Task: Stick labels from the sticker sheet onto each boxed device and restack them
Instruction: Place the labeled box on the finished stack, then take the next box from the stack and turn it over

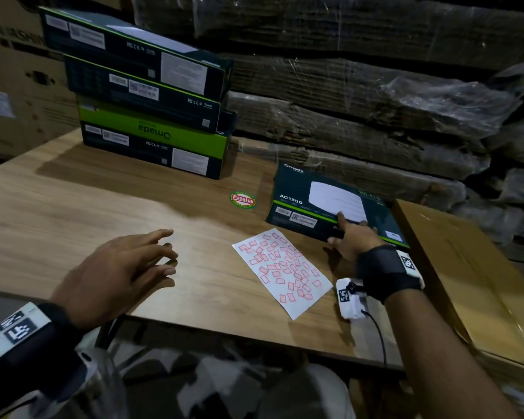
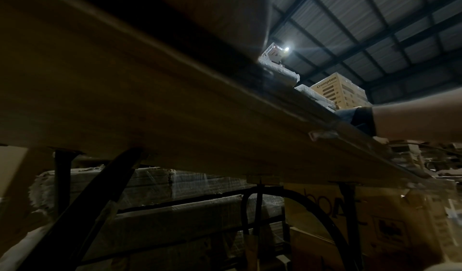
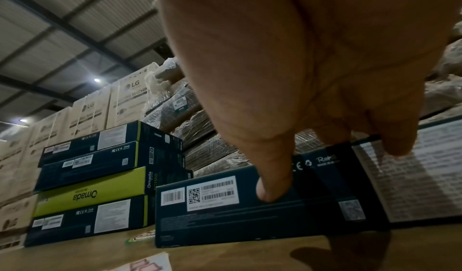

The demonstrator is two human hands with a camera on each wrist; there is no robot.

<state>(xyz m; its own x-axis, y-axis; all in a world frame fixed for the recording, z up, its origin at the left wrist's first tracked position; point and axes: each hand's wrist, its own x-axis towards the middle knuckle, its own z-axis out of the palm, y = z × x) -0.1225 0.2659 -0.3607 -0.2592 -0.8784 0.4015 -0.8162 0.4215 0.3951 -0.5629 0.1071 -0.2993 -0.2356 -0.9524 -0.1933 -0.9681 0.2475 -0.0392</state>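
Observation:
A dark boxed device [image 1: 312,189] marked AC1350 lies flat at the table's right, and its barcoded near side [image 3: 212,214] fills the right wrist view. My right hand [image 1: 338,228] grips its near edge, thumb [image 3: 272,186] on the side, fingers over the top. Just in front of the box lies the white sticker sheet [image 1: 282,270] with several red-framed labels; one corner of the sheet [image 3: 150,263] shows in the right wrist view. A stack of several boxed devices [image 1: 152,101] stands at the back left. My left hand [image 1: 164,252] is spread, empty, low over the table's middle.
The wooden table [image 1: 73,207] carries a round red-and-green sticker [image 1: 242,200] between stack and box. A big brown carton [image 1: 466,282] borders the right side. Plastic-wrapped cardboard bundles [image 1: 360,110] wall the back. The left wrist view sees only the table edge [image 2: 175,107] from below.

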